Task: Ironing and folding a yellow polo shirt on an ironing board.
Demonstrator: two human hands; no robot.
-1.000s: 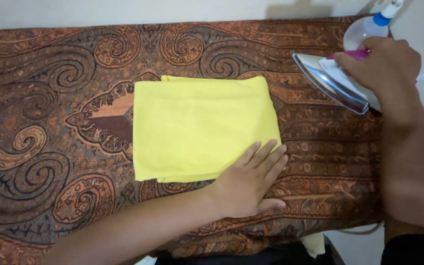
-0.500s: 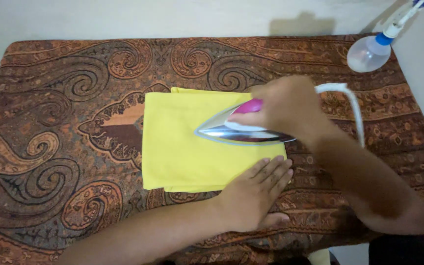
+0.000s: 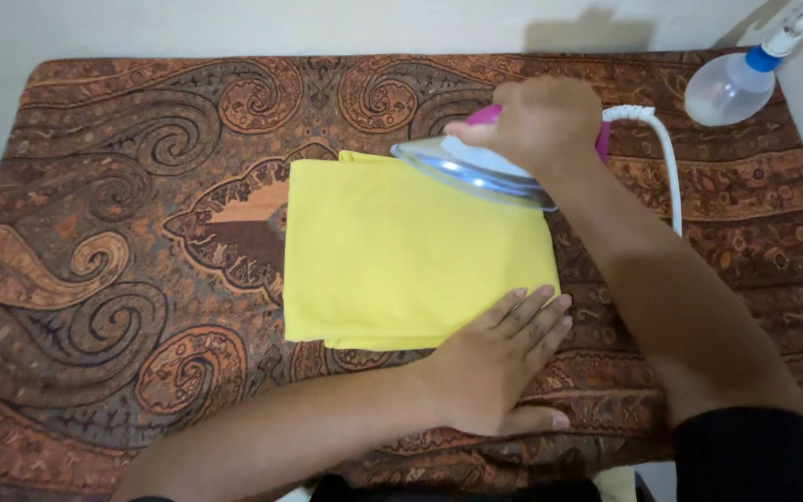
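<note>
A folded yellow cloth (image 3: 401,251) lies flat in the middle of a brown paisley-patterned cover (image 3: 123,242). My left hand (image 3: 499,363) rests flat with fingers spread, pressing the cloth's near right corner. My right hand (image 3: 541,116) grips the pink handle of an electric iron (image 3: 471,167), whose shiny soleplate is tilted over the cloth's far right edge. The iron's white cord (image 3: 666,153) trails to the right behind my wrist.
A clear spray bottle (image 3: 731,84) with a blue and white nozzle lies at the far right corner of the cover. A pale wall runs along the far edge. The cover's left half holds nothing else.
My right hand carried the iron from the right side beside the spray bottle over onto the yellow cloth, then toward its far edge. My left hand stayed on the cloth's near corner.
</note>
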